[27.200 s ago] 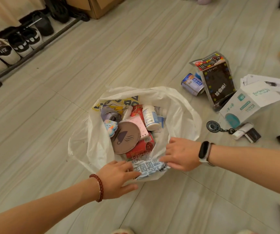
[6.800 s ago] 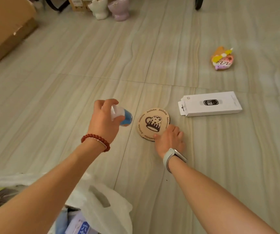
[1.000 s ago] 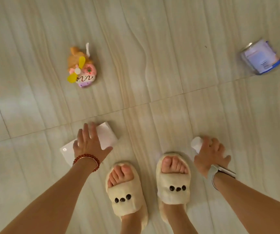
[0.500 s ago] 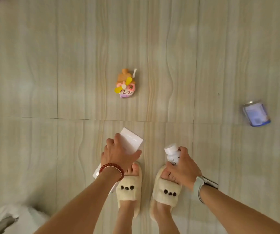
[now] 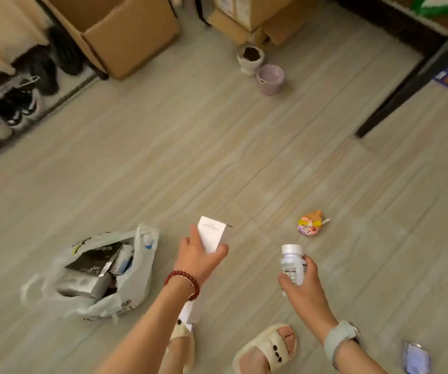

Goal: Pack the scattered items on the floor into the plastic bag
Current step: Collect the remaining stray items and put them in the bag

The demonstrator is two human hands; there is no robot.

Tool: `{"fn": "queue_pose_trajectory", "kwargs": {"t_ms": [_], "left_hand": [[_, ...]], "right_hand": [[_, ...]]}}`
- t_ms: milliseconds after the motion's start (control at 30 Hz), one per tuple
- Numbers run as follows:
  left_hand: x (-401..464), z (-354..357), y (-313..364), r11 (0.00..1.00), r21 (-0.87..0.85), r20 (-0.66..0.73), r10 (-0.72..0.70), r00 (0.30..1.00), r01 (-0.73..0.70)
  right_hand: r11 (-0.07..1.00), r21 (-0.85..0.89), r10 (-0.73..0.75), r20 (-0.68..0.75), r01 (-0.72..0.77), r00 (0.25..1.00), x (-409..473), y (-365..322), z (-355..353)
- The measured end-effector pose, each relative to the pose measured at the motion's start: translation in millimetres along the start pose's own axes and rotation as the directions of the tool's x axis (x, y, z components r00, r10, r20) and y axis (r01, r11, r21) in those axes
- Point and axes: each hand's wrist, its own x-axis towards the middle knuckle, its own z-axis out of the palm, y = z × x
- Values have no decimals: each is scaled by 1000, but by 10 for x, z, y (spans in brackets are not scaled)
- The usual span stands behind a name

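From my feed the pale wood-grain floor (image 5: 190, 157) carries the stuffed white plastic bag (image 5: 136, 282) lower left, a colourful toy (image 5: 310, 226) right of centre, two pots (image 5: 260, 67) — and cardboard boxes (image 5: 125, 31) further back.

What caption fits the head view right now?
Left hand holds white box, right hand holds bottle; plastic bag open nearby.
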Motion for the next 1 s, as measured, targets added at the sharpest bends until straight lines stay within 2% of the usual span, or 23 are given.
{"fn": "queue_pose_trajectory", "kwargs": {"t_ms": [133,267,333,400,567,700,867,1000], "left_hand": [[-228,-1022,-817,973,-160,-109,-185,977,167],[-247,-1781,-1845,881,-382,-162,-360,919,278],[-191,-2056,-2352,808,-481,-146,-457,878,340],[-71,-2237,-2789,788,-484,-98,-481,871,380],[445,-2247,-3508,820,-413,-118,-480,869,397],[892,-1939,-3836,824,-377,-112,-493,863,422],[1250,-1566,-4027,837,-329,-84,-488,869,438],[1386,-1383,-4063,846,-328,-94,-472,876,421]], "right_hand": [[999,-5,-38,107,39,994,-347,-474,744],[995,-80,-41,179,56,983,-515,-826,1753],[992,-118,-19,222,47,975,-542,-932,2325],[985,-167,-1,266,47,964,-540,-990,2901],[937,-333,38,400,106,916,-302,-954,4153],[884,-447,48,374,134,926,81,-777,4783],[794,-587,37,306,158,951,594,-511,5126],[699,-671,45,387,247,921,742,-444,5041]]}}
